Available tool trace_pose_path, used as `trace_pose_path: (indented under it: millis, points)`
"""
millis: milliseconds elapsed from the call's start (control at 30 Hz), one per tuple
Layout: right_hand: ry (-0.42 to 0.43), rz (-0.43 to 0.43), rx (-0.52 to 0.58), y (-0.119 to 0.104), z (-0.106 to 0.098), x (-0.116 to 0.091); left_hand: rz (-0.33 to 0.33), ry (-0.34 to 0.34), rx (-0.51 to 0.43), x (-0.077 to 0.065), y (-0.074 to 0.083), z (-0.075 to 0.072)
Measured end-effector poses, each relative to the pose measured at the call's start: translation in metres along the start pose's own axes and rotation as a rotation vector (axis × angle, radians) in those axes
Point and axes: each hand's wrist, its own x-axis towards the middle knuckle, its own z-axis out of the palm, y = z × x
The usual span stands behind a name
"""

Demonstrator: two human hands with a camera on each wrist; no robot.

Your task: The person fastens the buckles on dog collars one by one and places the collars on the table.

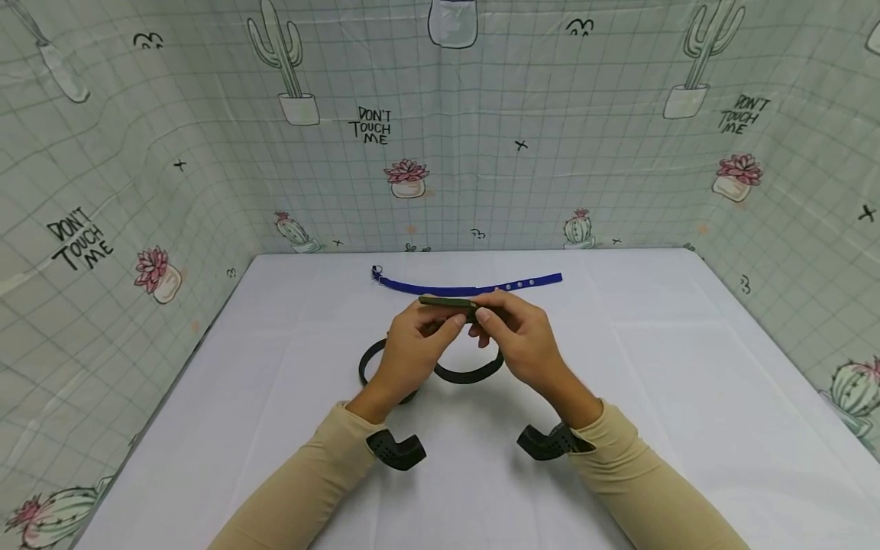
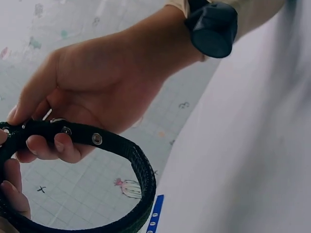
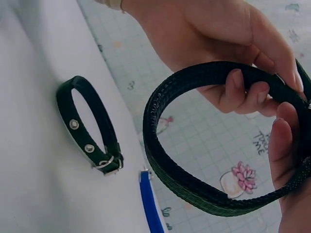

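Both hands hold a dark green pet collar [image 1: 469, 376] above the table, bent into a loop that hangs below the fingers. The left hand [image 1: 412, 344] pinches it between thumb and fingers. Close beside it, the right hand [image 1: 528, 340] grips the strap near its metal eyelets, which show in the left wrist view on the collar [image 2: 112, 141]. Fingers cover the meeting place of the strap ends, so the fastening is mostly hidden. A second dark green collar [image 3: 87, 128], buckled into a ring, lies on the table, partly behind the left hand in the head view.
A blue collar [image 1: 440, 291] lies stretched out along the back of the white table [image 1: 653, 367], its buckle end to the left. Patterned cloth [image 1: 481, 176] stands behind and along both sides. Black devices [image 1: 399, 451] are strapped to both wrists.
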Motion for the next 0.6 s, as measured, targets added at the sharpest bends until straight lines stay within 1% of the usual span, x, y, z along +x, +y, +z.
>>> trace_pose_path:
  millis: [133, 267, 367, 500, 600]
  points:
    - [-0.012, -0.003, 0.006, -0.0008, -0.003, -0.0007, 0.015, 0.0, 0.048, 0.0004, 0.0015, 0.0027]
    - [-0.023, -0.023, 0.004, -0.0007, -0.006, -0.0006, 0.005, -0.004, 0.068, 0.0017, 0.0037, 0.0027]
    - [-0.027, -0.041, 0.016, -0.0007, -0.0073, -0.0003, -0.019, -0.024, 0.086, 0.0017, 0.005, 0.0002]
    - [-0.021, -0.064, 0.044, -0.0006, -0.0083, 0.0004, -0.027, -0.062, 0.104, 0.0011, 0.0081, -0.0037]
    - [-0.008, -0.095, 0.013, -0.0006, -0.0088, 0.0012, -0.022, -0.08, 0.108, 0.0018, 0.0097, -0.0055]
